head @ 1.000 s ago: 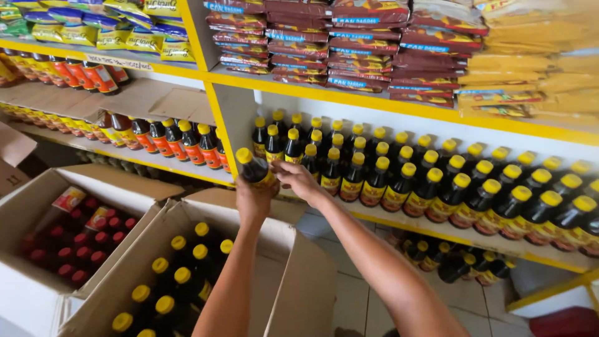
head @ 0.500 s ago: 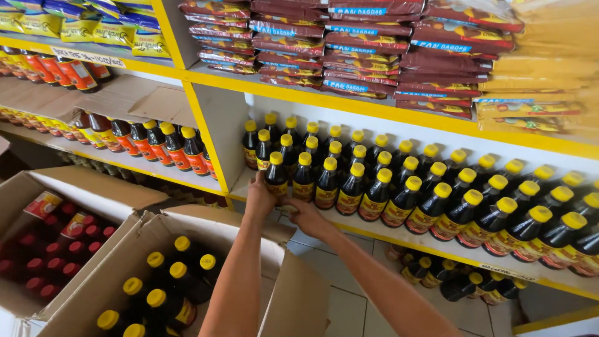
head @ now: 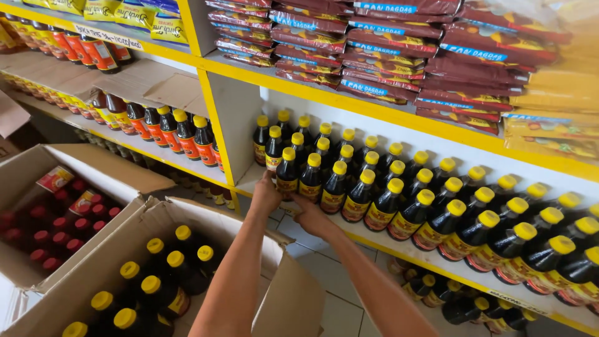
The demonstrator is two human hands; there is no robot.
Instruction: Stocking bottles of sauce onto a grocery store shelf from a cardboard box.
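Dark yellow-capped bottle (head: 287, 176) sat at the shelf (head: 374, 234) edge, left hand (head: 266, 196) clasping its base, right hand (head: 310, 216) open alongside; nudging it flush seemed best.

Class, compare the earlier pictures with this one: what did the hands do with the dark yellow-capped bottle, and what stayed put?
The left hand carried the dark yellow-capped bottle down to the shelf's front row, where it now stands; the right hand dropped to the shelf edge. The open cardboard box of matching bottles stayed put.
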